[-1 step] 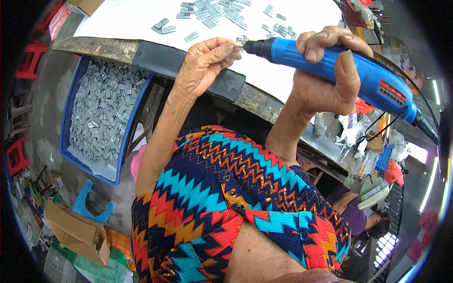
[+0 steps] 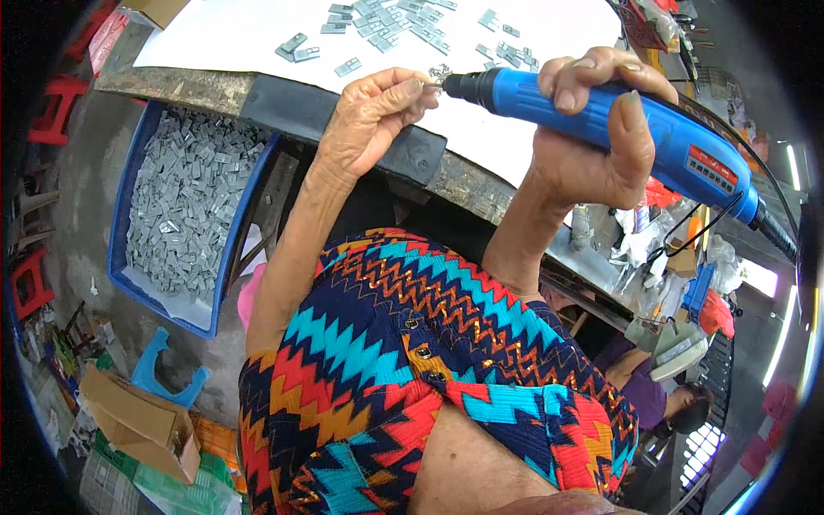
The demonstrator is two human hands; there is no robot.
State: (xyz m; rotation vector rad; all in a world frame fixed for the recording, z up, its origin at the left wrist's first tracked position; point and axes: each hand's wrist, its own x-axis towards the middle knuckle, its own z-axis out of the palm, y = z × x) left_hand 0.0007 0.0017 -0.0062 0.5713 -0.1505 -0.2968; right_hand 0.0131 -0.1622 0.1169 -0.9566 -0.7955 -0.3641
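Far left, red plastic stools (image 2: 33, 281) by a grey floor; below, an open cardboard box (image 2: 137, 421) and a light-blue plastic piece (image 2: 163, 369), curved. Next, a blue bin (image 2: 161, 307) under the table edge, heaped with small grey parts (image 2: 184, 202). Above it, the worktable (image 2: 184, 92), worn wooden edge with a dark strip (image 2: 292, 105) along it, topped with a white sheet (image 2: 232, 43). More grey pieces (image 2: 386, 26) lie scattered on the sheet, flat, each with a small opening. Left hand (image 2: 373, 120) comes in over the edge, thumb and index pinched together on something thin at the tool tip; too small to identify. Small dark bits (image 2: 440, 70) sit on the sheet just beyond. Centre to right, the blue power tool (image 2: 519, 93), black nose pointing left, held up over the sheet's near edge, nose just at the left fingertips. Right hand (image 2: 592, 167) wraps its body, fingers over the top, thumb on the near side. Toward the tool's rear, a red-and-dark label (image 2: 712, 169) with pale print, set at a slant; a black cord (image 2: 777, 236) leaves the end. Lower right, a person in purple (image 2: 652, 399).
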